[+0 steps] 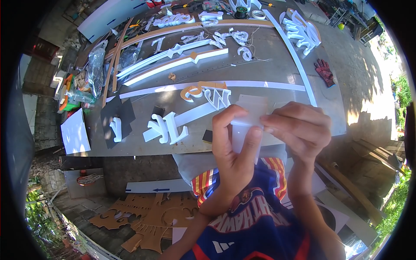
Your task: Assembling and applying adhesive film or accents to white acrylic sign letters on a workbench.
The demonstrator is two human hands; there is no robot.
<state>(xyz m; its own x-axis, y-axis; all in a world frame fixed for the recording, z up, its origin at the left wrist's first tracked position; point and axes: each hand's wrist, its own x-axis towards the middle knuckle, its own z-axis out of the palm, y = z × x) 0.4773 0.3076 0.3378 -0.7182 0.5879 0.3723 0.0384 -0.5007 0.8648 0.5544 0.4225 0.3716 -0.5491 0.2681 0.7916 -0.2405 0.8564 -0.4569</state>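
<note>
In front of my chest, my left hand (236, 151) grips a flat white panel piece (239, 133) between thumb and fingers. A paler, translucent strip (253, 103) extends above its top edge; I cannot tell whether it is a separate layer. My right hand (301, 128) pinches at the piece's right side, thumb against fingertips. Just beyond my left hand, on the grey metal table (277, 99), stands a white cut letter (218, 97) with a brown-and-white curved letter (191, 92) beside it. More white letters (167, 128) rest on a white strip further left.
Long white strips (173, 60) and wood-edged frame pieces cross the table's far half among more letters. A red-and-black glove (324, 73) lies at the right edge. Plastic bags (96, 65) and tools crowd the left. Brown cut-out boards (151, 216) lie below the near edge.
</note>
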